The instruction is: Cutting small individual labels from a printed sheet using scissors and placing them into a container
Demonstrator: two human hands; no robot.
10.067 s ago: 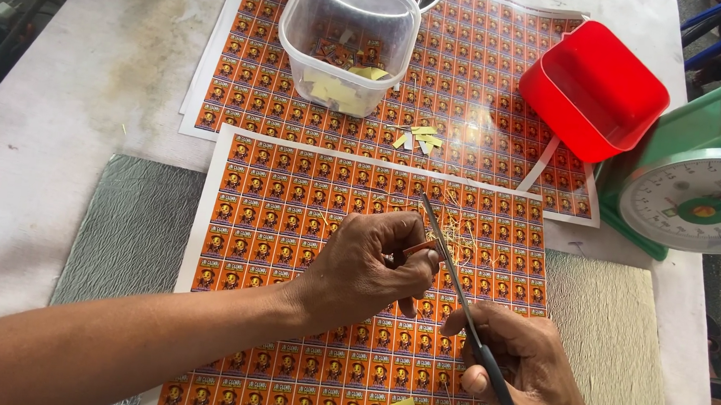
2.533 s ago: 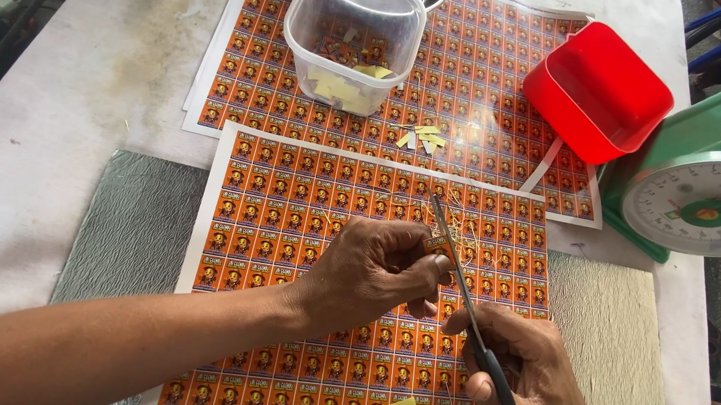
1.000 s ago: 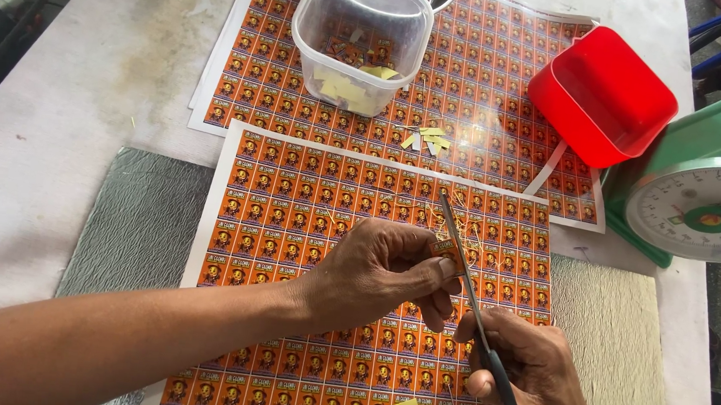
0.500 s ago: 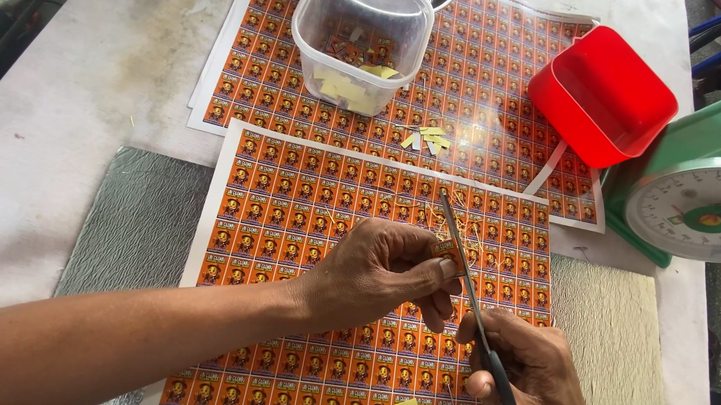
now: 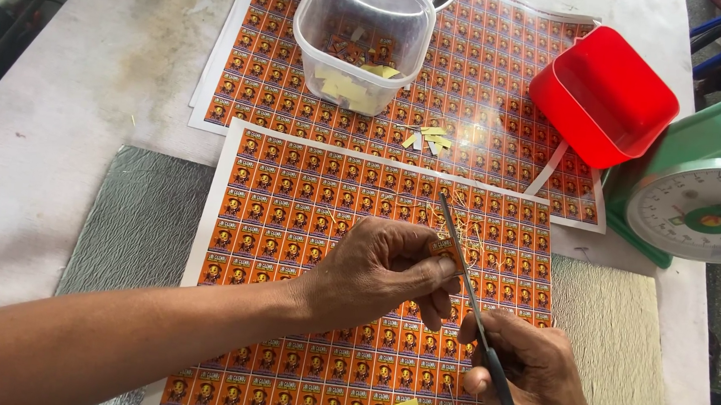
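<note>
Sticker pinched between left hand fingers, beside scissors gripped in right hand.

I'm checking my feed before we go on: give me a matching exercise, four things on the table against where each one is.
Things:
1. scissors
2. clear plastic tub
3. red container
4. green scale

Places:
A. far right edge of the table
B. on the upper sheet, holding paper scraps
C. in the right hand
D. tilted, at the upper sheet's right edge

Pairs: 1-C, 2-B, 3-D, 4-A
</note>
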